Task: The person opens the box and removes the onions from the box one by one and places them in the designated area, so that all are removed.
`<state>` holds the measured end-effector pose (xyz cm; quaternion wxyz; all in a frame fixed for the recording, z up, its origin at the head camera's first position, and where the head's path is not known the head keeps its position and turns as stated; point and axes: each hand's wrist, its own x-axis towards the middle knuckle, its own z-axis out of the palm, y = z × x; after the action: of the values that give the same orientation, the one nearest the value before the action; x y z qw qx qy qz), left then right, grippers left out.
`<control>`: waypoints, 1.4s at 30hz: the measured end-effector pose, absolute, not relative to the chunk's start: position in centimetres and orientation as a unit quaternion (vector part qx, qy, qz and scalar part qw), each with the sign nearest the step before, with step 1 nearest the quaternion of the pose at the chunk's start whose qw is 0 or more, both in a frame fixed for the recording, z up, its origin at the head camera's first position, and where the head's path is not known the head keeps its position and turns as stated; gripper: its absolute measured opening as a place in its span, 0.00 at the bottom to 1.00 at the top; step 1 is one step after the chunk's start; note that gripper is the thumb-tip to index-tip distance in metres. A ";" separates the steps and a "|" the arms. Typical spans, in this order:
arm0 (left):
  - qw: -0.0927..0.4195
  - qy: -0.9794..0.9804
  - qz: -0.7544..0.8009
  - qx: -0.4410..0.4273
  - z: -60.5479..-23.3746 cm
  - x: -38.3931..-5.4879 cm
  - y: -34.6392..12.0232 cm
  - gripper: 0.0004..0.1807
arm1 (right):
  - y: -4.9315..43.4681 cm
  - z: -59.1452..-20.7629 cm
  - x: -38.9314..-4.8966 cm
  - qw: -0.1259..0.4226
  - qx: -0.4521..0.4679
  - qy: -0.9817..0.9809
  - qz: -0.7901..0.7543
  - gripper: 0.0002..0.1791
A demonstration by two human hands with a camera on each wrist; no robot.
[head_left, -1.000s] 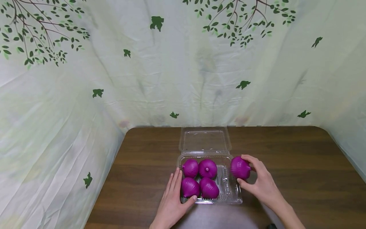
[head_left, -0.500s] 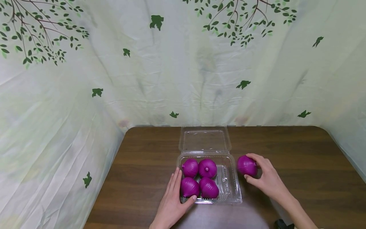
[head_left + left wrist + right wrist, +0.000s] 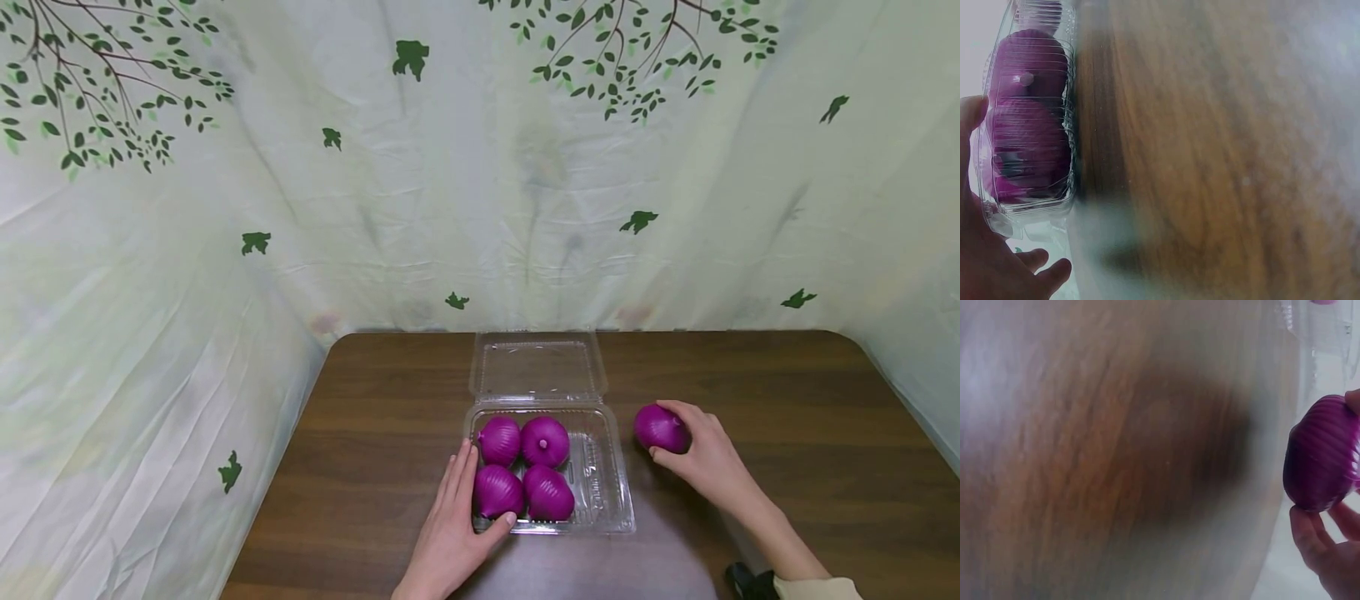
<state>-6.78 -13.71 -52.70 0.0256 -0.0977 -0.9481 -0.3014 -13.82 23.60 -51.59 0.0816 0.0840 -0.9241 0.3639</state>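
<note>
My right hand (image 3: 708,458) grips a purple onion (image 3: 662,428) between thumb and fingers, to the right of the box. In the right wrist view the ribbed onion (image 3: 1322,453) shows clear of the table. A clear plastic clamshell box (image 3: 603,492) stands with its lid (image 3: 538,368) folded back. Several purple onions fill its left and middle parts, among them a front left onion (image 3: 498,492) and a back middle onion (image 3: 544,442). Along the box's left side and front left corner lies my left hand (image 3: 453,529), its fingers straight and touching the wall.
The brown wooden table (image 3: 390,417) reaches back to a pale curtain (image 3: 480,208) printed with green leaves. A dark strap or device (image 3: 750,582) sits at my right wrist, beside a light sleeve (image 3: 817,589).
My right hand has carried the gripped onion rightward, from the box's right edge to a spot apart from it. My left hand and the box stay where they were.
</note>
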 end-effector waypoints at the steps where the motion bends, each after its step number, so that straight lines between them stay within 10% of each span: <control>1: 0.026 -0.948 -0.301 -0.098 -52.7 -6.8 -13.7 0.56 | 23.7 -51.6 -13.9 0.075 0.078 -0.925 0.363 0.37; 25: 0.040 -0.950 -0.292 -0.104 -52.7 -6.7 -13.7 0.55 | 24.6 -52.1 -14.4 -0.028 0.011 -0.925 0.379 0.48; 42: 0.023 -0.951 -0.292 -0.096 -52.5 -6.8 -13.7 0.54 | 24.8 -51.5 -13.2 0.029 0.036 -0.932 0.358 0.47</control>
<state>-6.80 -13.68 -52.49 0.0228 -0.0957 -0.9512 -0.2924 -13.25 24.80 -51.45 0.0289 0.0358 -0.9324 0.3584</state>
